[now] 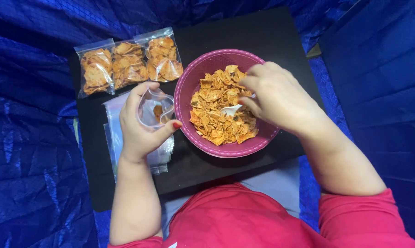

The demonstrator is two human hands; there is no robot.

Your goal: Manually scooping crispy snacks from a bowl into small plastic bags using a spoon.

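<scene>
Already done, as far as visible: three small clear bags (128, 63) filled with orange chips, lying side by side on the black board (244, 32) behind the pink bowl (184, 87). Now in work: one more small bag (155, 108), gripped open by the left hand (141, 126) just beside the bowl, with only very few chips inside; right hand (278, 98) closed around a white spoon (230, 109) over the chips (219, 112). Still left: many chips in the bowl, and a pile of empty bags (114, 138) under the left hand.

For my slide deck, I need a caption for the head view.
Left hand holds an open clear bag; right hand scoops chips from pink bowl.
</scene>
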